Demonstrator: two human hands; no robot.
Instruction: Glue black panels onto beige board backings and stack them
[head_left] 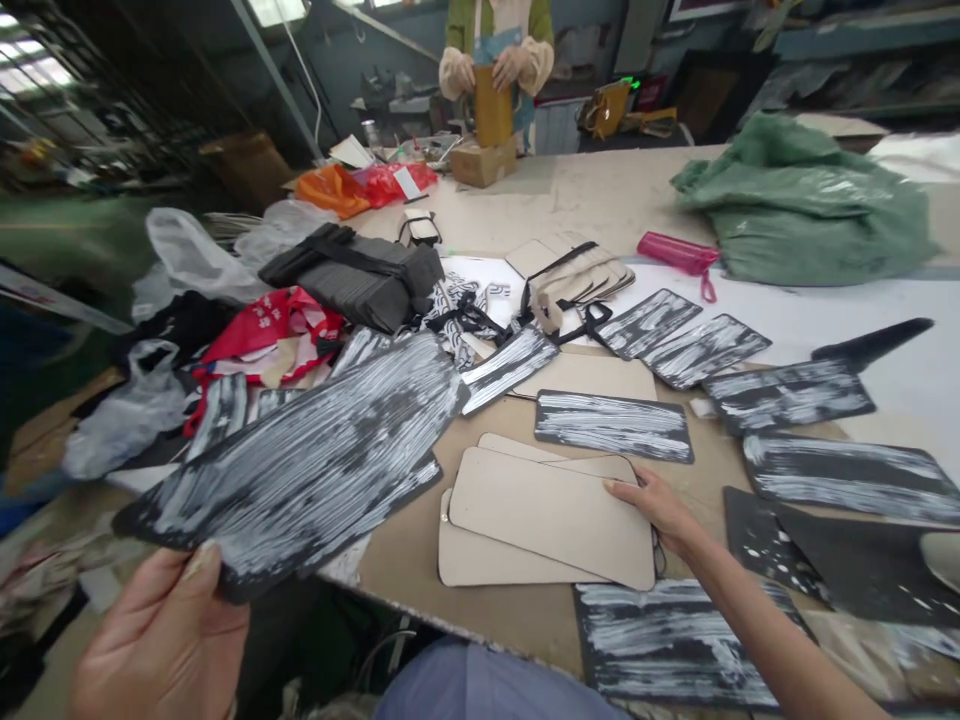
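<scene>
My left hand pinches the near corner of a large dark panel smeared with white glue-like streaks, held tilted at the table's left edge. With thumb on top, my right hand grips the right end of a beige rounded panel. That panel lies over other beige panels, fanned slightly apart; whether it is lifted off them I cannot tell. Beyond them is a smaller white-streaked dark panel. Another streaked panel lies under my right forearm.
Several streaked panels spread across the right side. A strapped dark stack, beige stack, pink pouch, black brush-like tool and green bag lie farther back. Across the table, a person's gloved hands hold a yellowish-brown piece.
</scene>
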